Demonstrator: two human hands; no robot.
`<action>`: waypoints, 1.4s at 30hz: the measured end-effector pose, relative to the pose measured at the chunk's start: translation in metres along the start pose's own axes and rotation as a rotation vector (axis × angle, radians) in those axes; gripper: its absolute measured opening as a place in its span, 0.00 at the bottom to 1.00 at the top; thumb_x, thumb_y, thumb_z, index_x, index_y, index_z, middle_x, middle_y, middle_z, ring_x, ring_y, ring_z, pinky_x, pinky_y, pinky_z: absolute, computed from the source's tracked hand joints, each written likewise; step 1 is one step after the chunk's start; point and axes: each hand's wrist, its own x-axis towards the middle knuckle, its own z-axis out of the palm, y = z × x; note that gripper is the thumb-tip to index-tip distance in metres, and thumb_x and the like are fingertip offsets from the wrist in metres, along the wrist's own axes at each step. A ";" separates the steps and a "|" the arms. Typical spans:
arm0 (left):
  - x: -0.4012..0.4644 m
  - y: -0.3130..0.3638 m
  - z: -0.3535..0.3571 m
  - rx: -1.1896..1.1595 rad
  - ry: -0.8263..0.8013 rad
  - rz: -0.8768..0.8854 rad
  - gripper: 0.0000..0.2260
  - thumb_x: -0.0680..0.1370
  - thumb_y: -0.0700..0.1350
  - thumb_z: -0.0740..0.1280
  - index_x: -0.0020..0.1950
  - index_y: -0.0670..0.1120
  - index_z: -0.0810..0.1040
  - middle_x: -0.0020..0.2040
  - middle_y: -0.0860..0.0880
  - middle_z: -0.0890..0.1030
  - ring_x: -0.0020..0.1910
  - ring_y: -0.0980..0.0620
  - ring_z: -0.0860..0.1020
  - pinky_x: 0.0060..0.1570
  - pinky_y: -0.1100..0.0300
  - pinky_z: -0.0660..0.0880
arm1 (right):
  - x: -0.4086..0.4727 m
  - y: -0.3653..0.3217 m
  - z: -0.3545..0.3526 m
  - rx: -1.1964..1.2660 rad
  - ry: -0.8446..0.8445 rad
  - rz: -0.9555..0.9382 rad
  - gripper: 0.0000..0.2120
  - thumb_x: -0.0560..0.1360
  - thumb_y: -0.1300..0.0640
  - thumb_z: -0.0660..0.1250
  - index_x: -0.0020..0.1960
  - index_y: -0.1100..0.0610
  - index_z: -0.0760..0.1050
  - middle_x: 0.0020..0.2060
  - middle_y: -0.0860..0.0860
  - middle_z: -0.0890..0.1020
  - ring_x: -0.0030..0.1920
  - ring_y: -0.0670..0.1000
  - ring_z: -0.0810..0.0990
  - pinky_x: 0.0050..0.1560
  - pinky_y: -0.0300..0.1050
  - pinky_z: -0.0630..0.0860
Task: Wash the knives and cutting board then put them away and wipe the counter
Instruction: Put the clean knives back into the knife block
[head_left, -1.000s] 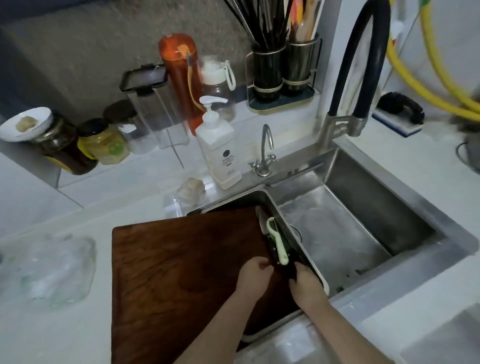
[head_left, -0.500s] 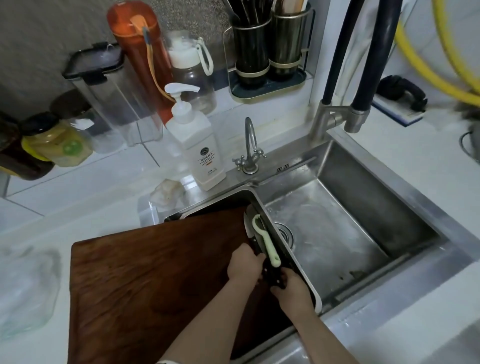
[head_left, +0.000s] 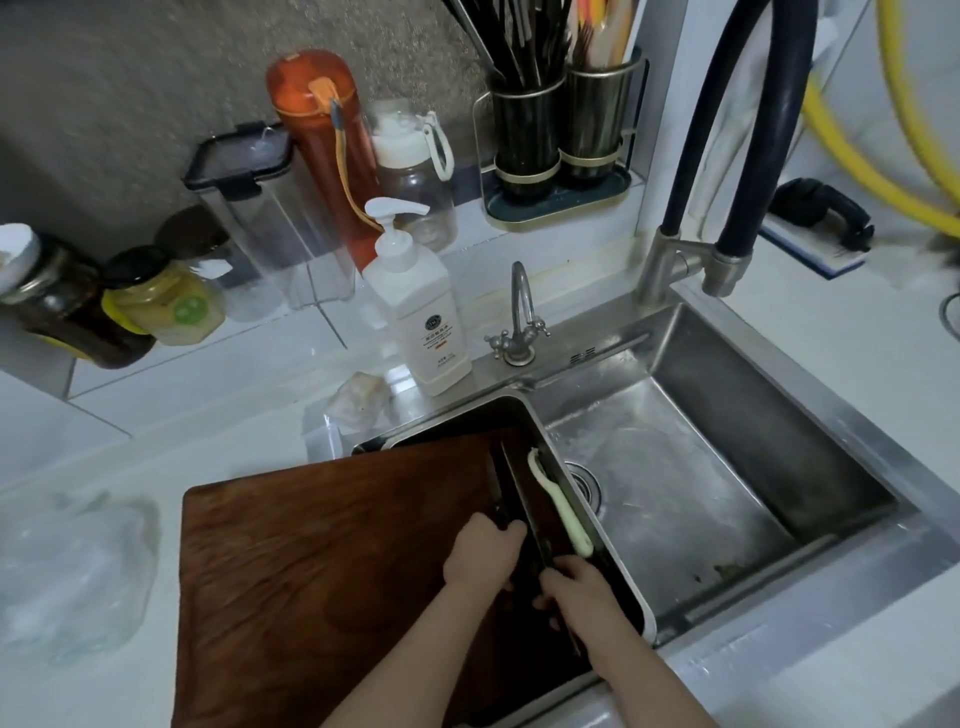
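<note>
A dark brown wooden cutting board lies across the counter and over the left sink basin. Along its right edge lie dark knives and a pale green peeler, inside a dark tray set in the sink. My left hand grips the handle of one dark knife, whose blade points away from me. My right hand is curled round a second dark handle just to the right. The handles themselves are mostly hidden under my fingers.
The steel sink basin lies to the right, under a black hose faucet. A white soap pump bottle, jars, bottles and a utensil holder line the back ledge. A clear plastic bag lies on the counter at left.
My hands have spread slightly apart, and one knife now lies left of the other, separated from the peeler. The camera view has shifted a little.
</note>
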 end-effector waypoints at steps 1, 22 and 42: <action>-0.007 -0.007 -0.005 -0.106 -0.010 0.007 0.17 0.77 0.54 0.59 0.54 0.41 0.73 0.47 0.45 0.81 0.41 0.47 0.80 0.37 0.58 0.75 | -0.004 -0.004 0.002 0.048 -0.014 0.030 0.09 0.75 0.64 0.60 0.53 0.57 0.72 0.33 0.56 0.78 0.31 0.51 0.74 0.27 0.40 0.68; -0.186 -0.105 -0.135 -0.906 0.452 0.219 0.09 0.80 0.50 0.62 0.48 0.47 0.79 0.26 0.52 0.69 0.25 0.56 0.66 0.24 0.65 0.62 | -0.148 -0.070 0.062 -0.256 -0.230 -0.687 0.13 0.80 0.51 0.57 0.45 0.59 0.74 0.30 0.53 0.75 0.22 0.47 0.69 0.20 0.37 0.63; -0.257 -0.148 -0.148 -0.963 0.676 0.208 0.17 0.81 0.52 0.58 0.36 0.45 0.75 0.20 0.53 0.66 0.19 0.57 0.65 0.25 0.63 0.62 | -0.195 -0.058 0.113 -0.320 -0.330 -0.515 0.18 0.80 0.45 0.56 0.40 0.57 0.72 0.25 0.50 0.69 0.20 0.46 0.63 0.21 0.36 0.58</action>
